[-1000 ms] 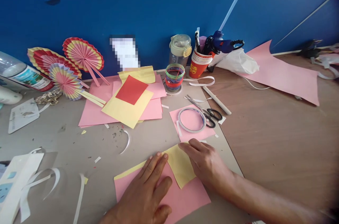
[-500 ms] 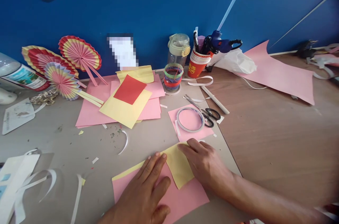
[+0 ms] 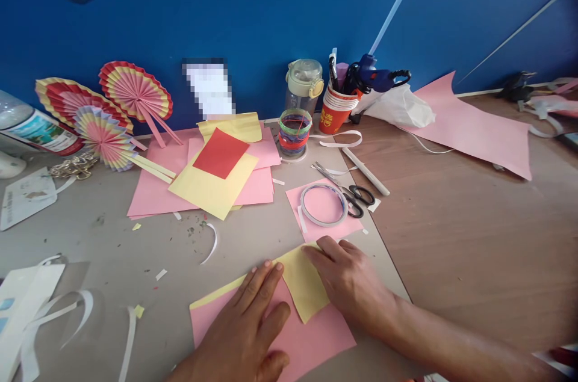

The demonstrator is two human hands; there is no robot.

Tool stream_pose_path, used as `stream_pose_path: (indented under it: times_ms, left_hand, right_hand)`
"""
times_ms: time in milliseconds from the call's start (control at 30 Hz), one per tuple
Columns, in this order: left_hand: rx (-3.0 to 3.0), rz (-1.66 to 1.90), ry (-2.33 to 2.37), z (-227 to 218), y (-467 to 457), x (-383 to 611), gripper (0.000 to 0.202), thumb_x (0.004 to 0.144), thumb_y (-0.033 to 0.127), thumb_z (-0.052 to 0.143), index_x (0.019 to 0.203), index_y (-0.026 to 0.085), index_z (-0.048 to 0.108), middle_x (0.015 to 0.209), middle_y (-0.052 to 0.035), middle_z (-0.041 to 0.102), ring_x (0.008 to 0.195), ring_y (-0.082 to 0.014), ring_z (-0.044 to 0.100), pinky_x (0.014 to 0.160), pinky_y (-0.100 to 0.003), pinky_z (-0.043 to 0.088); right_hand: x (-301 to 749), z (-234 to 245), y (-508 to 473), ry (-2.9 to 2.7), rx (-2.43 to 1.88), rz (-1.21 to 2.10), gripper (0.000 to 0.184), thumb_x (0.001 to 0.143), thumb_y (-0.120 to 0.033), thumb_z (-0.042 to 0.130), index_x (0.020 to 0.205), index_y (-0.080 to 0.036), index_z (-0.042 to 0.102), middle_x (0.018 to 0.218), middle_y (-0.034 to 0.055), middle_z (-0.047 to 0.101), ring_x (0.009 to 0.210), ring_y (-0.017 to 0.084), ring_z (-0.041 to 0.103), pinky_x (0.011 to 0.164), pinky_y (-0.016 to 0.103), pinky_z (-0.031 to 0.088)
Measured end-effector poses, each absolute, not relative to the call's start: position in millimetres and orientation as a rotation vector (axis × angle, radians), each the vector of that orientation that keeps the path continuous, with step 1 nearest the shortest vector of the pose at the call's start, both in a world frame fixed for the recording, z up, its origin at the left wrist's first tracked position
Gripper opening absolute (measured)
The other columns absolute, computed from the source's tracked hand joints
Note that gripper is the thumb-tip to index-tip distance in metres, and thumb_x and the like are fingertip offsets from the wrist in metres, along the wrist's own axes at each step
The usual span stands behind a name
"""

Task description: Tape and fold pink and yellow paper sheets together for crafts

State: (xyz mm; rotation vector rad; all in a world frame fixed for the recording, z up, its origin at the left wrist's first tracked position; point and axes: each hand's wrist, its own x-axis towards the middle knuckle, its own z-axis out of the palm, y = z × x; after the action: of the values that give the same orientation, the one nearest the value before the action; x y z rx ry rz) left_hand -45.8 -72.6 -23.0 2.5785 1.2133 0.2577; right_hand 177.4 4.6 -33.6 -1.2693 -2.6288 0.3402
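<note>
A pink sheet of paper lies on the grey tabletop close to me, with a narrow yellow strip along its far edge. My left hand rests flat on it, fingers stretched toward that edge. To its right a smaller piece of yellow paper lies over the pink sheet. My right hand has curled fingers on the yellow paper's far right corner. Just beyond, a roll of double-sided tape sits on a small pink square. Black-handled scissors lie beside the tape.
Several folded paper fans stand at the back left, near stacked pink, yellow and red paper. A clear bottle and a red paper cup with a glue gun stand behind. White strips lie at left.
</note>
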Motion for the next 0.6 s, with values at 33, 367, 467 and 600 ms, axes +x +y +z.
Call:
stream_pose_path:
  times_ms: [33,367,467,600]
  left_hand:
    - [2.586,0.258,1.208,-22.7,-72.4,-45.9,0.030,0.072,0.019,0.059,0.102,0.018,0.053,0.155,-0.0145,0.020,0.141,-0.0364,0.019,0.106,-0.051,0.038]
    - [2.609,0.260,1.201,-24.6,-73.1,-45.7,0.034,0.065,0.015,0.059,0.099,0.017,0.052,0.156,-0.0150,0.015,0.141,-0.0374,0.018,0.106,-0.051,0.037]
    - [2.609,0.255,1.200,-23.6,-72.4,-46.2,0.033,0.066,0.016,0.060,0.098,0.017,0.052,0.156,-0.0146,0.016,0.141,-0.0365,0.019,0.108,-0.049,0.036]
    - [2.611,0.262,1.217,-23.2,-72.3,-46.3,0.032,0.067,0.017,0.060,0.098,0.018,0.052,0.156,-0.0143,0.019,0.141,-0.0363,0.020,0.108,-0.049,0.036]
  right_hand:
    - [177.3,-32.8,4.6,-2.637,-1.277,0.343,0.033,0.072,0.004,0.042,0.086,-0.017,0.062,0.075,0.0034,0.051,0.055,0.015,0.037,0.057,0.029,0.029]
    - [181.0,-35.5,4.8,-2.637,-1.315,0.362,0.038,0.071,0.004,0.042,0.093,-0.019,0.063,0.080,0.0039,0.053,0.055,0.013,0.038,0.057,0.028,0.030]
    - [182.1,-33.6,5.2,-2.663,-1.320,0.363,0.040,0.068,0.005,0.042,0.093,-0.018,0.063,0.082,0.0049,0.054,0.056,0.014,0.039,0.057,0.028,0.030]
    - [183.0,-31.8,5.8,-2.675,-1.292,0.345,0.041,0.069,0.005,0.042,0.095,-0.018,0.063,0.084,0.0056,0.054,0.057,0.015,0.040,0.056,0.029,0.032]
